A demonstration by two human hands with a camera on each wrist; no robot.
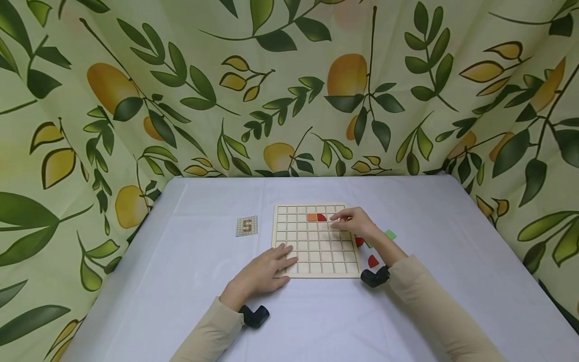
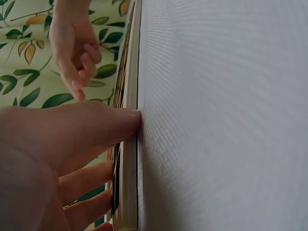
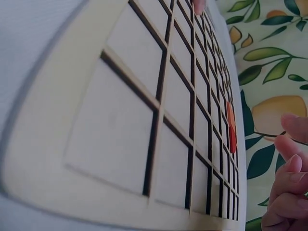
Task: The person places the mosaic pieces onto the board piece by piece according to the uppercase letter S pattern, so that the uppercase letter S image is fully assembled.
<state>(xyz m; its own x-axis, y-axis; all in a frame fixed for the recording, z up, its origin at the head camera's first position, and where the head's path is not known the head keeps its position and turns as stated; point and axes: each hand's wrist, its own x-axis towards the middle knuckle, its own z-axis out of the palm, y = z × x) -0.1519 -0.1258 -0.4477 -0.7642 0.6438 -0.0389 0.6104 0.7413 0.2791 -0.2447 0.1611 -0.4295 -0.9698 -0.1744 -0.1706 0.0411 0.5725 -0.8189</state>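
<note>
A pale gridded board (image 1: 312, 246) lies flat on the white table. In its second row from the back, an orange square (image 1: 312, 217) sits beside a red rounded piece (image 1: 321, 217). My left hand (image 1: 262, 271) rests at the board's front left corner, fingers spread over the grid; in the left wrist view its thumb (image 2: 115, 120) presses against the board's edge. Above the right part of the board hovers my right hand (image 1: 355, 221), its fingertips just right of the red piece. Its fingers (image 3: 284, 207) are loosely bent, with nothing visible between them.
Right of the board, partly behind the right forearm, lie red pieces (image 1: 373, 261) and a green piece (image 1: 390, 234). A small card (image 1: 247, 226) with a gridded pattern lies left of the board. A leaf-and-fruit patterned curtain (image 1: 289, 115) stands behind the table.
</note>
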